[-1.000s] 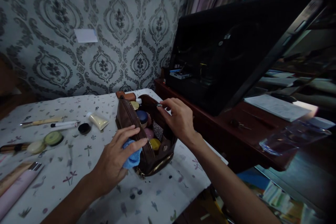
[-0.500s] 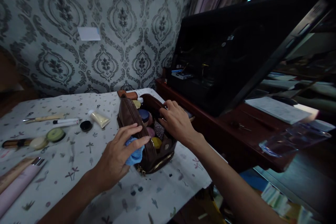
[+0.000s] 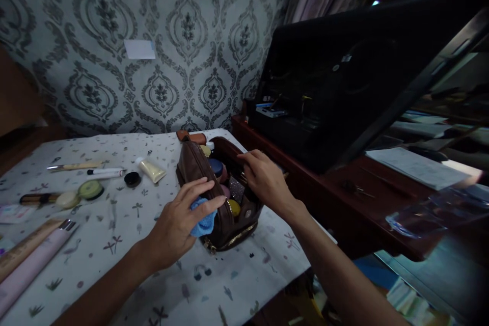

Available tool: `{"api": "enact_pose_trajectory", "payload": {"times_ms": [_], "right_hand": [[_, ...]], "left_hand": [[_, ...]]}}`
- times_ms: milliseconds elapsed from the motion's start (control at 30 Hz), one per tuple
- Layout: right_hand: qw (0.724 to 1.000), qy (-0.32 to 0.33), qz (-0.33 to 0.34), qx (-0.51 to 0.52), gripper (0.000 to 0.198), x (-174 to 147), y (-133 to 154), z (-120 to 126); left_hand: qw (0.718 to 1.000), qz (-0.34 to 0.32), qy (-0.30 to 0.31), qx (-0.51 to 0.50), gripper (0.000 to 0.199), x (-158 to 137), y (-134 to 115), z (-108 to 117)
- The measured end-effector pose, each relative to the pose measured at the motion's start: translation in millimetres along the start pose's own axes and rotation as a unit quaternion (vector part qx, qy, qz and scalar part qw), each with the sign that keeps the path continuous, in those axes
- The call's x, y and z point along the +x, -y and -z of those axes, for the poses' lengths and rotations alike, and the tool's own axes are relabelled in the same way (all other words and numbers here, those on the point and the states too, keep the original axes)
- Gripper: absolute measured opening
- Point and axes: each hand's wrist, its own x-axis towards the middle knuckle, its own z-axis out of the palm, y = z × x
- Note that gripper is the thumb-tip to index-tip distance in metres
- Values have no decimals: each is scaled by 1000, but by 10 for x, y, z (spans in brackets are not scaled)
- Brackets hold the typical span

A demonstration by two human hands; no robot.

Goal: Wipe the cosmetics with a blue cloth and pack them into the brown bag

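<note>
A brown makeup bag [image 3: 200,173] stands unzipped on the patterned white cover. Inside it lie a dark blue round container [image 3: 216,167], a yellow round item [image 3: 234,208] and a glittery item [image 3: 237,189]. My left hand [image 3: 187,219] is closed on a blue cloth [image 3: 203,218], its fingers pressing against the bag's left side. Across the opening, my right hand [image 3: 265,175] has its fingers curled at the bag's right rim, thumb tucked down. Its fingertips are partly hidden, so anything small between them cannot be made out.
To the left lie a cream tube [image 3: 152,169], a black lid [image 3: 132,179], an open green pot [image 3: 90,190], a brush [image 3: 74,166] and a pink tube [image 3: 36,267]. A dark monitor [image 3: 355,76] leans over the red-brown desk [image 3: 344,198] on the right, near a clear plastic case [image 3: 420,214].
My right hand has shifted slightly and its fingers curl lower at the bag's rim. The left hand keeps the cloth against the bag. The whole view has shifted a little.
</note>
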Motion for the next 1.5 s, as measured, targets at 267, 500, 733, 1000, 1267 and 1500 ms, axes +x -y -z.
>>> {"api": "enact_pose_trajectory", "payload": {"times_ms": [267,500,733,1000,1267,1500], "right_hand": [[997,-19,-12,74,43,-10,33,-3],[992,-55,9,111,39,-60,-12,-90],[987,-85,8,137,43,-154,166,-85],[982,-74,32,171,44,-305,505,-18],[976,-109,145,123,24,-435,861,-100],[933,-90,255,239,15,-522,1458,-409]], "left_hand": [[1000,-12,2,8,84,30,23,-22],[1000,-18,15,14,84,-36,72,-3],[992,43,113,47,85,-312,146,160],[949,167,231,138,56,-841,406,484],[890,333,192,246,39,-1395,678,831],[873,372,139,284,35,-1744,776,887]]}}
